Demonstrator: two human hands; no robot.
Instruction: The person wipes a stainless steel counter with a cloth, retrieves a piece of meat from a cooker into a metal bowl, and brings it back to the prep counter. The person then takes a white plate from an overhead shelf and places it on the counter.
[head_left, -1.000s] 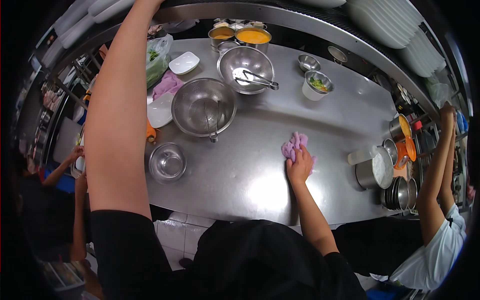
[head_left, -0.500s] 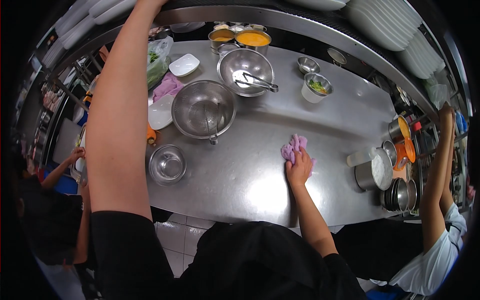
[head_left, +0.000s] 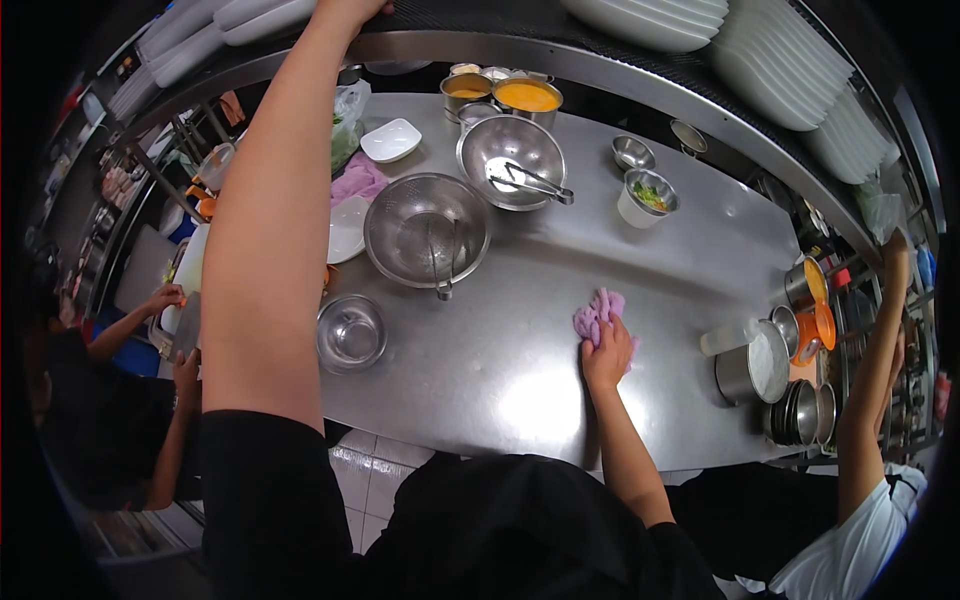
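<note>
Steel table (head_left: 470,370) under a shelf (head_left: 460,44); strainer bowl (head_left: 400,235) on it. Left hand (head_left: 350,10) at the shelf, fingers' state indeterminable. Right hand (head_left: 603,368) gripping bunched pink cloth (head_left: 600,308) against the tabletop. Judged step: pressing cloth down; sliding it calls for steady pressure.

- Arms, 2: bare below short black sleeves.
- Left arm (head_left: 262,270): raised, close to the view, reaching steeply upward with a slight lean to the right.
- Left hand (head_left: 350,10): at the top edge, partly cut off; pose of the fingers not clear.
- Left sleeve (head_left: 270,480): black, ending on the arm.
- Right forearm (head_left: 632,445): bare, extended forward, angled slightly to the left.
- Right wrist (head_left: 603,388): nearly straight.
- Right hand (head_left: 607,357): palm down, fingers extended forward, thumb apart from them.
</note>
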